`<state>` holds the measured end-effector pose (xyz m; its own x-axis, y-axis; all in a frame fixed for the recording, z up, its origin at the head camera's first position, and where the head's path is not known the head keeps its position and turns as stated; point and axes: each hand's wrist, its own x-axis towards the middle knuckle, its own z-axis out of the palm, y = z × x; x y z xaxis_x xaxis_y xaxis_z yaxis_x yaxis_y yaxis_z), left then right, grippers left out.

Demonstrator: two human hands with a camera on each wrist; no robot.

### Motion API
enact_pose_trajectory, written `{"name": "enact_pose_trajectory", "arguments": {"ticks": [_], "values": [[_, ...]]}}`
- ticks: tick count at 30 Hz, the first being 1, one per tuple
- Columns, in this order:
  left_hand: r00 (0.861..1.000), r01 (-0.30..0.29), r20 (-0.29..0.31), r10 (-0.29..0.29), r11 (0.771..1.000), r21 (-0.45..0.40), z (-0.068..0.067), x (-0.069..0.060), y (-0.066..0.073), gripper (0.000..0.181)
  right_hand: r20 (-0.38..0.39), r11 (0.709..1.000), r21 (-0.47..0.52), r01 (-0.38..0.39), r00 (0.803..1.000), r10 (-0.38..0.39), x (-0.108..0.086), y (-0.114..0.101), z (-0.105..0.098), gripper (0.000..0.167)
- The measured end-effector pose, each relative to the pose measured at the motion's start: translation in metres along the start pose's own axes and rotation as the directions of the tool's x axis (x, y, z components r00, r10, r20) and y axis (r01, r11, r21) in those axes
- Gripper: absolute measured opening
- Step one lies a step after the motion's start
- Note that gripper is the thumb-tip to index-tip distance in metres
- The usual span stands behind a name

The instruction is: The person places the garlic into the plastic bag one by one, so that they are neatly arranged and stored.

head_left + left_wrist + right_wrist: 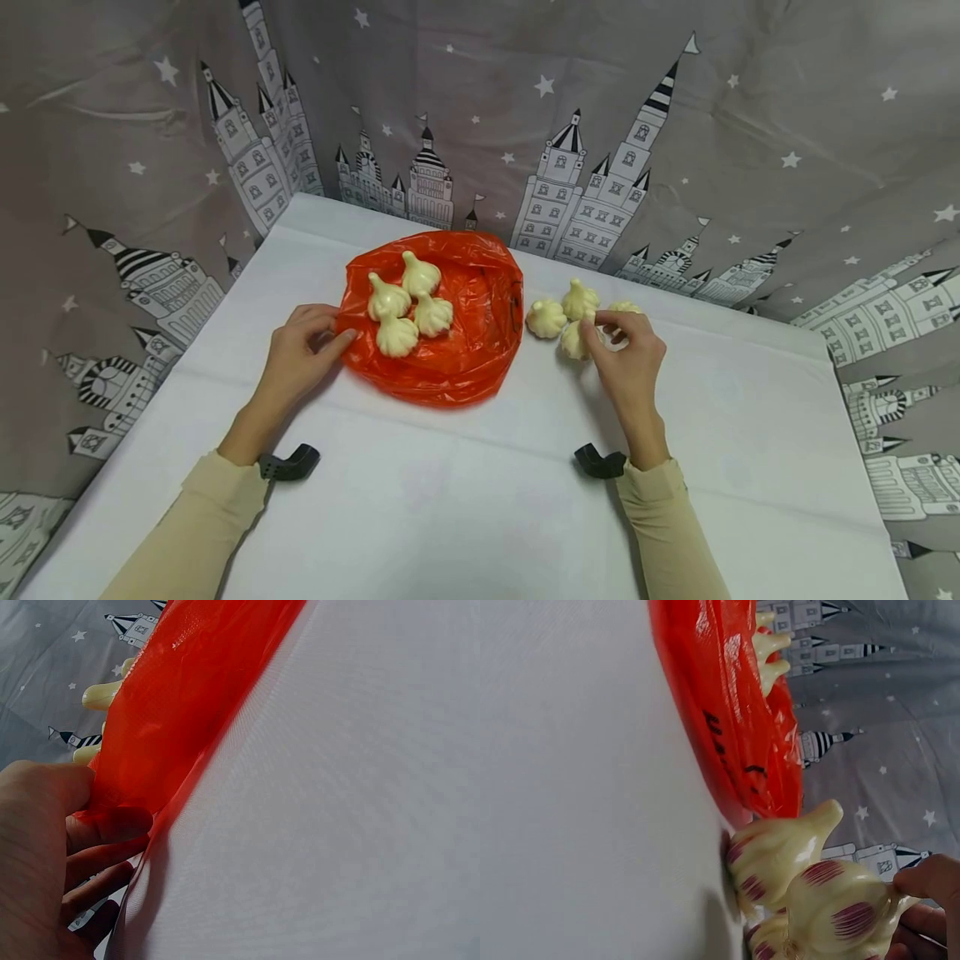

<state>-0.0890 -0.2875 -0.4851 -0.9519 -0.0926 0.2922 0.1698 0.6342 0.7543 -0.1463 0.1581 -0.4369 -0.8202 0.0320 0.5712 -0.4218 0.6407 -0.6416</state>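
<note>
- Left hand [303,354] pinches the red bag [468,362] by its edge.
- Right hand [630,358] pinches a garlic bulb [836,907] by its stem.
- Four bulbs [396,338] lie in the bag, more bulbs [547,319] beside it.

In the head view, the right hand [632,354] hides most of the ribbed, pale-yellow garlic bulb farthest right [625,307]; black lettering [516,310] on the shiny red plastic bag [480,362] is too small to read, and both beige fabric sleeves [187,533] run out below. In the left wrist view, the bag's side covers all but the stems of the bagged bulbs [102,696], and the left edge crops the left hand [34,851]. The right wrist view's bottom edge cuts off the pinched, purple-streaked bulb [838,907].
</note>
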Motion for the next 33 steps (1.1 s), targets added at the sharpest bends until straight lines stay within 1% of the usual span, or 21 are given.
{"name": "enact_pose_trajectory", "arguments": {"ticks": [7,14,20,25,33], "values": [[1.0,0.001,0.005,-0.001,1.0,0.002,0.0,0.0,0.001,0.018,-0.018,0.999,0.009,0.038,0.999,-0.038,0.005,-0.015,0.0,0.012],[1.0,0.007,0.005,-0.007,1.0,0.01,0.0,0.001,0.0,0.017,-0.014,0.997,0.055,0.063,0.998,-0.062,0.009,-0.029,0.004,0.012],[1.0,0.013,0.006,-0.013,1.0,0.007,0.0,0.0,0.0,0.017,0.007,0.993,0.081,0.085,0.996,-0.086,0.013,-0.044,0.014,0.012],[1.0,0.014,0.014,-0.014,1.0,0.003,0.0,-0.001,0.003,0.017,0.042,0.987,0.139,0.086,0.995,-0.093,0.015,-0.057,0.025,0.013],[1.0,0.012,0.01,-0.012,1.0,0.002,0.0,0.0,0.003,0.018,0.087,0.974,0.2,0.112,0.988,-0.131,0.016,-0.078,0.046,0.011]]}}
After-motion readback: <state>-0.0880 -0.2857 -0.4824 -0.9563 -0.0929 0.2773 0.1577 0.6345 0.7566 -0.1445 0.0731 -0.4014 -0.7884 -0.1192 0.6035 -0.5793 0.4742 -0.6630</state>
